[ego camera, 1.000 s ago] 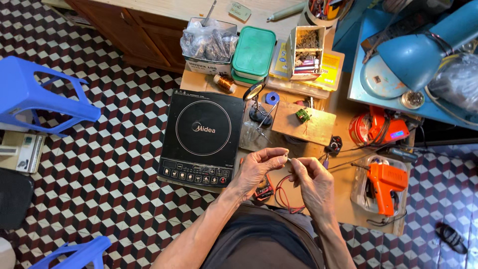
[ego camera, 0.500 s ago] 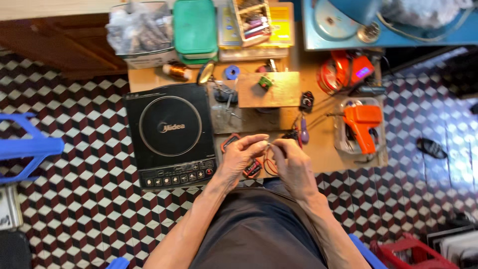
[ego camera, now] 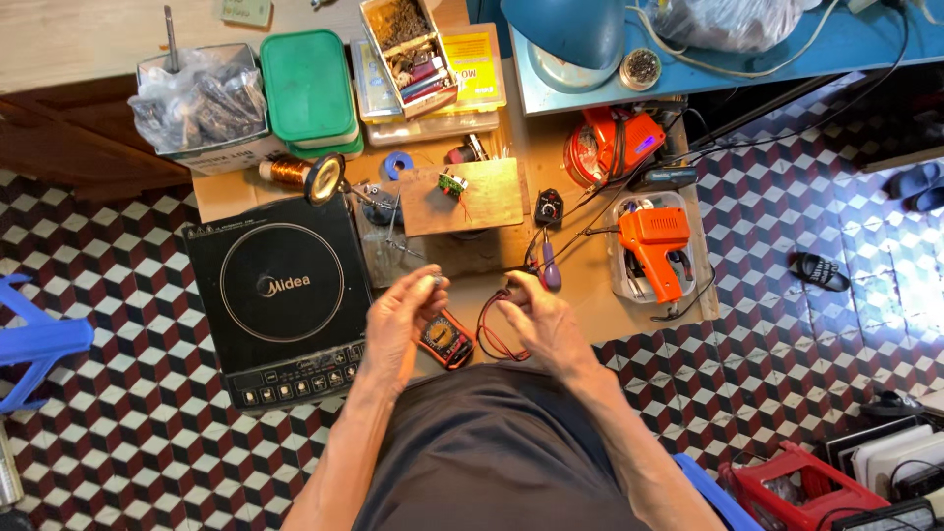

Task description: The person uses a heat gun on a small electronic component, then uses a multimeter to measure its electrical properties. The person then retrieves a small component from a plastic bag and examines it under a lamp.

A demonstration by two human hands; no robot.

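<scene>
Small orange-cased handheld multimeter [ego camera: 445, 339] is lying at the near edge of the low wooden bench [ego camera: 590, 295], between the two hands, its red test leads [ego camera: 492, 329] looping toward the right hand [ego camera: 539, 320]. That hand is closing its fingers on the lead ends just above the bench edge, apparently to keep the probes steady. The left hand [ego camera: 401, 320] is pinching a small pale component [ego camera: 434, 281] at its fingertips, raised as if for probing; what the piece is cannot be made out. A black induction cooktop [ego camera: 278, 295] is sitting at the bench's left edge, an orange soldering gun [ego camera: 654, 251] in a clear tray toward the right edge, within reach.
</scene>
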